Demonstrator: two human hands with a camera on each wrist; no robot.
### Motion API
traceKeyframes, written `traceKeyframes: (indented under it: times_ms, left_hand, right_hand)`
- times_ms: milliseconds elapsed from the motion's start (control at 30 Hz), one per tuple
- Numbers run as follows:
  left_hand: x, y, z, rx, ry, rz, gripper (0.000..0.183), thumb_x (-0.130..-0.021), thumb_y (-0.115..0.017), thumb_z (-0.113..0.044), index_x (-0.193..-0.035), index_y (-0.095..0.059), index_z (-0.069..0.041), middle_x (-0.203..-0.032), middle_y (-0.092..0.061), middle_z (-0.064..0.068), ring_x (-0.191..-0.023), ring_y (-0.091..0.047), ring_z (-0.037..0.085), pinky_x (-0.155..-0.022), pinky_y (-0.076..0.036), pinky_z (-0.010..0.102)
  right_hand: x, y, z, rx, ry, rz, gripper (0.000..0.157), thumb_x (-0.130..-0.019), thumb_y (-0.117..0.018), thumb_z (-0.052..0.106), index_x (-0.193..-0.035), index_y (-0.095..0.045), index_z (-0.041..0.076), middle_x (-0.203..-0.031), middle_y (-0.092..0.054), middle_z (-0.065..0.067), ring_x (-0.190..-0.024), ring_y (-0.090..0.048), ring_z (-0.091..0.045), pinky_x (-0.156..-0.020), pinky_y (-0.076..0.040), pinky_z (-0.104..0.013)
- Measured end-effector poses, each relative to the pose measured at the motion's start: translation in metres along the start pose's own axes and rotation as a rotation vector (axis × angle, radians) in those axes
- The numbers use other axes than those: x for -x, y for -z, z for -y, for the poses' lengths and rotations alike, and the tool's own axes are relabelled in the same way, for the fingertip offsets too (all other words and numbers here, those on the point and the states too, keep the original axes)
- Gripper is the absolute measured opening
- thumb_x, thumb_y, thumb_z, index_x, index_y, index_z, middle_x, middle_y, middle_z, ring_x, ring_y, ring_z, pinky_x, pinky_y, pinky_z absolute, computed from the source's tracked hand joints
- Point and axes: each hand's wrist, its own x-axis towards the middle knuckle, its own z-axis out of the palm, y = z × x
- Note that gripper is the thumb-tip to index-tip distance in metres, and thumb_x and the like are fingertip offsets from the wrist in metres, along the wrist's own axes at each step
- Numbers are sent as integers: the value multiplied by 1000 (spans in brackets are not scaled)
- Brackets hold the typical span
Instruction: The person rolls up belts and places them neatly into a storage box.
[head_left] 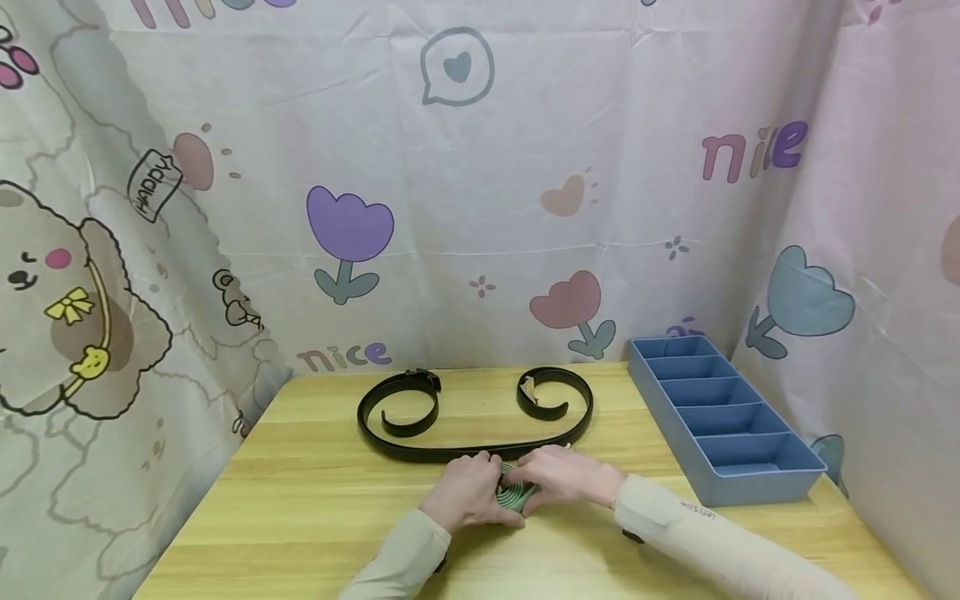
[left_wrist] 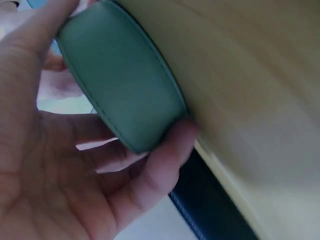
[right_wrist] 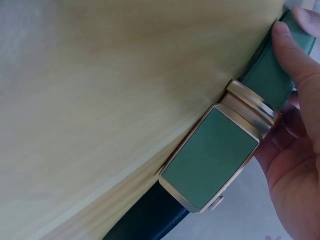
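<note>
A green belt (head_left: 514, 498) stands on edge, wound into a tight coil, close to the front of the black belt. From the left, my left hand (head_left: 463, 493) grips the coil, its thumb and fingers bent around the smooth stitched outer face (left_wrist: 122, 75) in the left wrist view. On the other side my right hand (head_left: 566, 475) holds the coil, thumb on the strap (right_wrist: 270, 75) in the right wrist view. The gold-framed buckle (right_wrist: 210, 157) with a green plate sits at the strap's end, beyond the right fingers. Both hands partly cover the coil in the head view.
Behind the hands, a black belt (head_left: 457, 454) stands on edge with both ends curled inward. A blue-grey box (head_left: 678, 433) with several compartments stands at the right of the wooden table (head_left: 300, 500). A printed curtain (head_left: 465, 167) hangs behind the table.
</note>
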Motion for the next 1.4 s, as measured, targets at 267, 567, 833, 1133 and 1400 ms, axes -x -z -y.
traceKeyframes:
  times_ms: [267, 567, 833, 1133, 1400]
  left_hand:
    - [-4, 1, 3, 115, -120, 51, 63, -63, -81, -51, -113, -60, -20, -93, -56, -10, -74, -49, 3, -69, -45, 21]
    - [-2, 5, 6, 227, -159, 103, 81, -59, -87, -43, -130, -56, -22, -105, -62, -11, -89, -56, 1, -82, -49, 21]
    - [2, 3, 6, 255, -191, 97, 90, -60, -86, -48, -137, -53, -16, -111, -63, -9, -93, -56, 1, -85, -48, 20]
    - [4, 10, 8, 315, -191, 51, 89, -63, -85, -47, -137, -53, -12, -125, -63, -3, -104, -59, 6, -90, -49, 24]
    - [4, 16, 11, 363, -137, -29, 98, -65, -83, -47, -146, -40, -11, -125, -63, 0, -107, -60, 12, -92, -51, 30]
  right_hand:
    - [6, 1, -3, -58, 28, 11, 48, -78, -73, 47, -118, -66, 22, -102, -67, 11, -89, -59, 5, -79, -46, -10]
    - [18, -5, -3, -22, -1, -134, 62, -74, -74, 57, -122, -59, 22, -105, -66, 12, -90, -58, 2, -82, -48, -16]
    - [25, -7, -3, 154, -67, -287, 55, -64, -71, 72, -90, -57, 26, -83, -52, 17, -74, -43, 2, -69, -42, -16]
    - [36, 0, -1, -5, -90, -354, 44, -69, -78, 56, -92, -62, 21, -72, -63, 15, -59, -47, 8, -55, -34, -3]
    - [39, 5, -2, -181, -107, -399, 47, -78, -78, 37, -115, -64, 12, -97, -72, 3, -80, -66, -4, -70, -51, -12]
